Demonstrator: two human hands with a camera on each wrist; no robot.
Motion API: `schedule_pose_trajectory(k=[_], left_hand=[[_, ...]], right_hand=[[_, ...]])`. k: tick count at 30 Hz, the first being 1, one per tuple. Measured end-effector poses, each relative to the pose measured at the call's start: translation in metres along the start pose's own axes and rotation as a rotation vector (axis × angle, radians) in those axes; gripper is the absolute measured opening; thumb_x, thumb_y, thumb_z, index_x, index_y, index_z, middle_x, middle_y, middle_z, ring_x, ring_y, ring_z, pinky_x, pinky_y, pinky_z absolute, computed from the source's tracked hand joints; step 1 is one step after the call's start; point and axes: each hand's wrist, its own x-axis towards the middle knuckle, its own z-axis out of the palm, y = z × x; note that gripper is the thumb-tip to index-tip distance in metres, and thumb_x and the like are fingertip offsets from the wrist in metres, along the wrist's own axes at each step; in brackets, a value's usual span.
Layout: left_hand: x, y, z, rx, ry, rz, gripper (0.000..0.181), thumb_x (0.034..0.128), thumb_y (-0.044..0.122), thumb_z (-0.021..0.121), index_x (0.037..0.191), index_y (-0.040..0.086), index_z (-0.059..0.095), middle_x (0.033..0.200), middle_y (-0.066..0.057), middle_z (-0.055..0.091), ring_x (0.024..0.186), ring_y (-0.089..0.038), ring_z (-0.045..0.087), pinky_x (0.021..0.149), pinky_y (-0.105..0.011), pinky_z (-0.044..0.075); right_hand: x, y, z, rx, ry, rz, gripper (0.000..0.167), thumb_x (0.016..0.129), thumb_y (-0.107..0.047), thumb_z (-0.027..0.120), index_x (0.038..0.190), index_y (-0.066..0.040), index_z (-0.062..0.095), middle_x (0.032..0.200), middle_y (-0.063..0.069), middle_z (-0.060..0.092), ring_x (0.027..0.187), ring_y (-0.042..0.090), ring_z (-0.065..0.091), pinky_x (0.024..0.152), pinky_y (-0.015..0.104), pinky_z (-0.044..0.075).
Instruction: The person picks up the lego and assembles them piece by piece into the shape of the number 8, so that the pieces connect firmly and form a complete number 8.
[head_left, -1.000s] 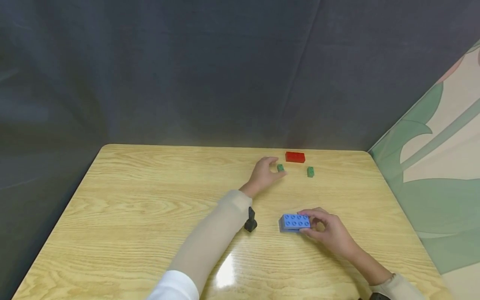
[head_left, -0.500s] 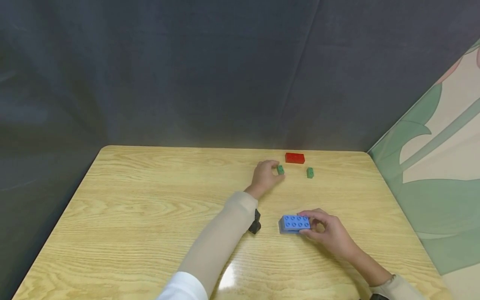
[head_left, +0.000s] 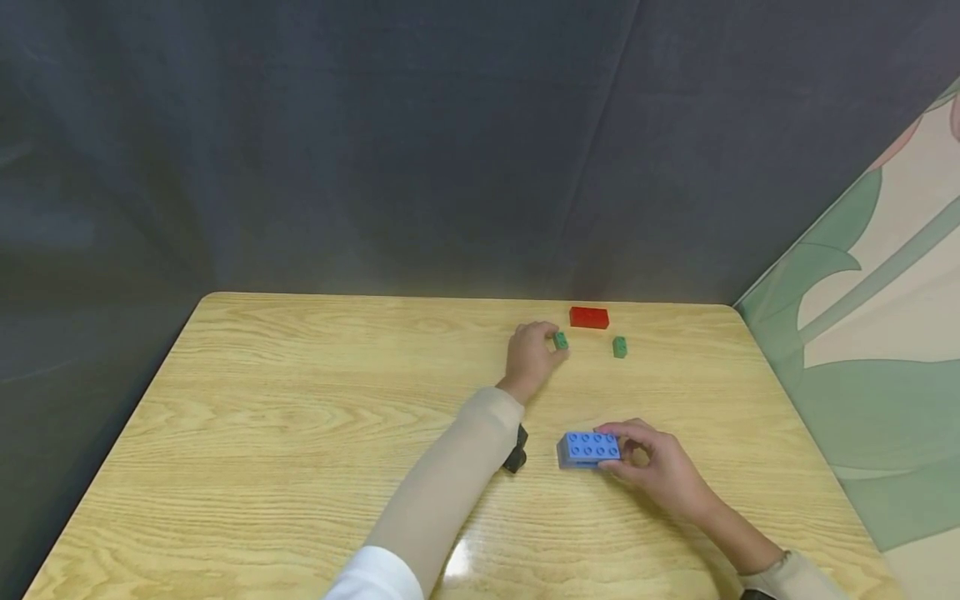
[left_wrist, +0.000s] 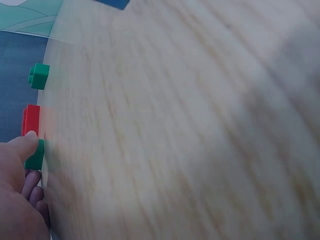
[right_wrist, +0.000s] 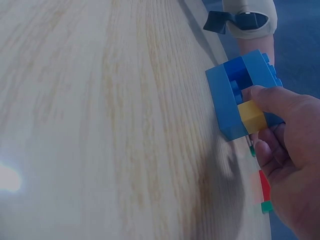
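Note:
My left hand [head_left: 528, 360] reaches to the far part of the table and pinches a small green brick [head_left: 561, 341] between thumb and fingers. In the left wrist view the thumb lies against that green brick [left_wrist: 35, 159], partly covering it. Nearer the front, my right hand [head_left: 663, 475] grips a block of joined toy bricks by its right end. In the head view its studded blue top brick [head_left: 590, 447] shows. The right wrist view reveals a second blue brick [right_wrist: 224, 107] with a yellow brick [right_wrist: 251, 116] between the two, leaving a gap beside it.
Behind the left hand lies a red brick [head_left: 588, 317] near the table's far edge. A second small green brick [head_left: 620, 347] sits to the right. A dark curtain [head_left: 420, 167] hangs behind the wooden table [head_left: 262, 417], and a patterned panel [head_left: 877, 375] stands at the right.
My left thumb and fingers have closed from around the small green brick onto it. The left forearm has shifted slightly right. My right hand and its blue bricks have stayed in place.

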Motion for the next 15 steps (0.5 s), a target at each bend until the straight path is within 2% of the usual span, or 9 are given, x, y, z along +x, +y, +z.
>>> schedule_pose_trajectory(k=[8,15], left_hand=[[0.0013,-0.0005,0.0037,0.03,0.022,0.004,0.033,0.0893,0.021,0.081,0.12,0.011,0.072,0.116,0.0,0.073,0.11,-0.019,0.06,0.098,-0.032,0.046],[0.0031,-0.003,0.001,-0.028,-0.004,-0.003,0.029,0.0891,0.018,0.08,0.117,0.011,0.073,0.113,0.0,0.073,0.107,-0.018,0.06,0.093,-0.029,0.049]], right_hand=[[0.0007,0.0026,-0.0013,-0.004,-0.017,0.028,0.045,0.079,0.001,0.084,0.12,-0.012,0.072,0.102,-0.002,0.066,0.079,0.012,0.057,0.066,0.023,0.05],[0.0016,0.004,-0.001,-0.02,-0.017,0.035,0.045,0.079,0.002,0.084,0.12,-0.012,0.072,0.101,-0.004,0.066,0.08,0.011,0.057,0.066,0.023,0.05]])
